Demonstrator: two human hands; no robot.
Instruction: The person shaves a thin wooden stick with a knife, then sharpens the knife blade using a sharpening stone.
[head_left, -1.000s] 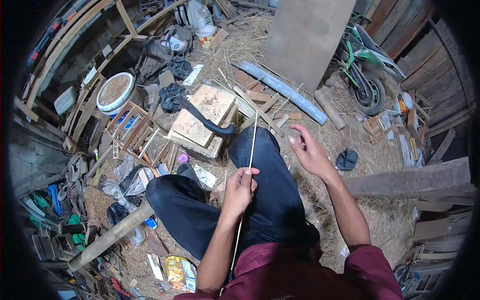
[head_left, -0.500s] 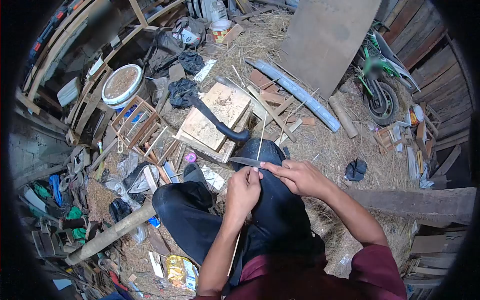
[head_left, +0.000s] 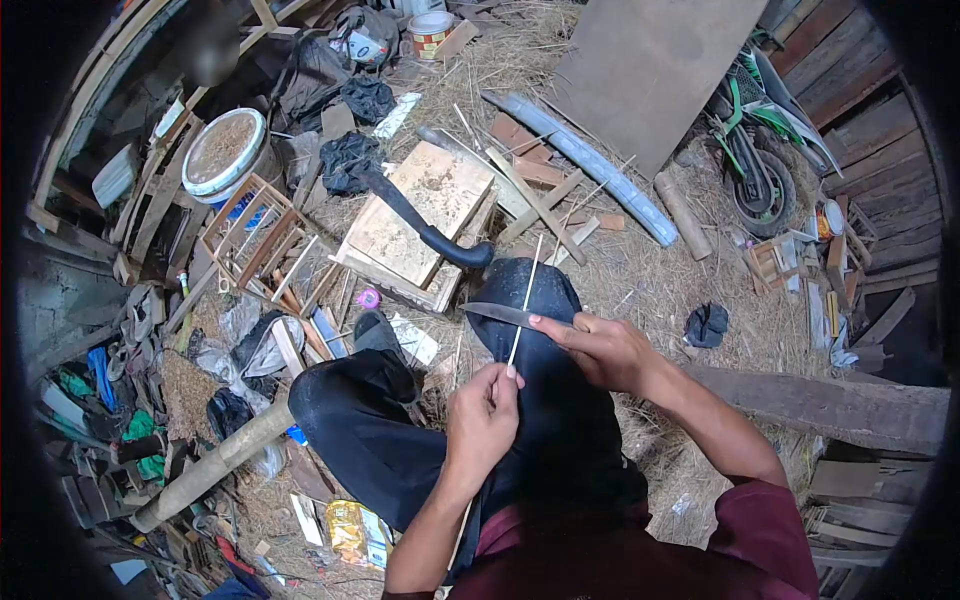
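Note:
My left hand (head_left: 482, 418) pinches a thin pale wooden stick (head_left: 527, 299), which runs up over my right knee, its upper end beyond the knee. Closed round the handle of a knife (head_left: 497, 313), my right hand (head_left: 604, 353) lays the blade across the stick on the thigh. The thumb presses near the base of the blade, and the tip points left. The handle itself is hidden in the hand. Just past the knee, a machete (head_left: 425, 228) with a black handle rests on a wooden box (head_left: 390, 283) scattered with shavings.
A white bucket (head_left: 224, 188) and a small wooden rack (head_left: 262, 236) stand left of the box. Beyond it lie a grey pole (head_left: 585, 166) and a large board (head_left: 655, 75). A green motorbike (head_left: 760, 170) is at the right, with a thick beam (head_left: 830, 407) nearer me.
My left hand has drawn back down the stick, away from the blade, so more stick shows between them. The knife has barely moved, and the view has shifted slightly.

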